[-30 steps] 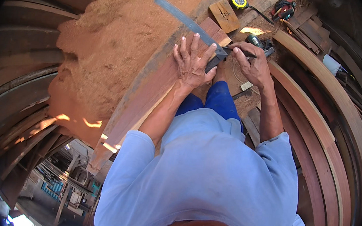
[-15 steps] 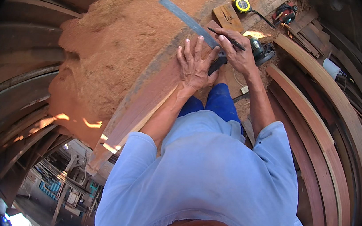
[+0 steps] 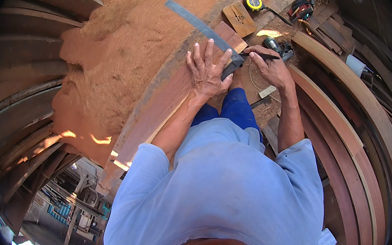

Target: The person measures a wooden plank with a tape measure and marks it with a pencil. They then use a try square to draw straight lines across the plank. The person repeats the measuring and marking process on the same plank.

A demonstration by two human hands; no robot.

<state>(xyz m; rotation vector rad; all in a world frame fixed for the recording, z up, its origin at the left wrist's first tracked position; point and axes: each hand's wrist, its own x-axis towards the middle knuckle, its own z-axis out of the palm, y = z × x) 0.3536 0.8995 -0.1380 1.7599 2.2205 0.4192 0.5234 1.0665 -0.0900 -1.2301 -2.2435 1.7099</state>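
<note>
reddish-brown plank [image 3: 165,99], grey-bladed square [image 3: 198,25], black pencil-like tool [image 3: 269,57], yellow-and-black tape measure [image 3: 253,2], blue trousers [image 3: 238,107]

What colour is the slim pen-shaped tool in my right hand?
The tool is black, clearest in the head view.

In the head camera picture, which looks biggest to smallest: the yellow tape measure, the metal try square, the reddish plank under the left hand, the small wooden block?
1. Reddish plank
2. Metal try square, partly covered by fingers
3. Small wooden block
4. Yellow tape measure
</note>
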